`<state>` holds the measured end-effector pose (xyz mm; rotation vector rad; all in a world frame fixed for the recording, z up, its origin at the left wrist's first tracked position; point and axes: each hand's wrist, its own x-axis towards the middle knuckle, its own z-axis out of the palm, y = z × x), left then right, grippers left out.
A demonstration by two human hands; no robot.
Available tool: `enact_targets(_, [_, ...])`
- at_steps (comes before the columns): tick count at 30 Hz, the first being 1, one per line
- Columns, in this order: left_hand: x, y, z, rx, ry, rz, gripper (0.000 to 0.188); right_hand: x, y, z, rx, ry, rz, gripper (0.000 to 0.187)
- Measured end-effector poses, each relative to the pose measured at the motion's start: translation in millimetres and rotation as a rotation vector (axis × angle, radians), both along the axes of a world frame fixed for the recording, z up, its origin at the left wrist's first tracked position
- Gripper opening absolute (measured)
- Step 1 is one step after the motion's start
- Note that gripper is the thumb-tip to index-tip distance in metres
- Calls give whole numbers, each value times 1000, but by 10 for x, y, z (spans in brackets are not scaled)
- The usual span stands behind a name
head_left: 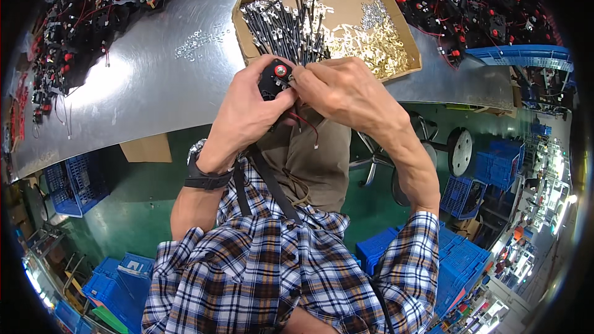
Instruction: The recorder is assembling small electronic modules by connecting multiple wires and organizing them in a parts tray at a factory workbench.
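Observation:
My left hand is closed round a black plastic part that carries a red ring with a metal stud. A thin red and black wire with a small white plug dangles below it. My right hand has its fingertips pinched at the right side of the same part, beside the stud. Whatever small piece sits between those fingertips is hidden. Just beyond both hands stands a shallow cardboard tray of black cables with metal lugs, brass-coloured terminals and small silver pieces.
Loose silver nuts or washers lie on the metal table. Similar black parts with red rings are heaped at the left and right. A blue bin stands at the right edge, and blue crates are below the table.

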<state>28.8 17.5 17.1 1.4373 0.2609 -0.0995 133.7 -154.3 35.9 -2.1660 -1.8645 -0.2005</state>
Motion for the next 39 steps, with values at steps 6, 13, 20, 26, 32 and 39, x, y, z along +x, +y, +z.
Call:
enact_targets(6, [-5,-22,43,-5,11,6,27,-39,-54,8,80,81,-53,22])
enact_targets(13, [-7,-24,38,4,7,6,27,-114,4,-13,29,222,-135,17])
enact_targets(20, [-4,-9,30,-15,5,-12,28,-47,-18,-54,145,346,-71,22])
enact_targets(26, [1,-7,17,-34,33,-2,26,-68,-23,-66,83,213,-71,25])
enact_targets(32, [12,-15,3,-26,33,5,26,-103,-23,-120,140,186,-75,27])
enact_targets(39, [5,-3,30,-53,27,11,26,-120,11,-189,216,161,-72,26])
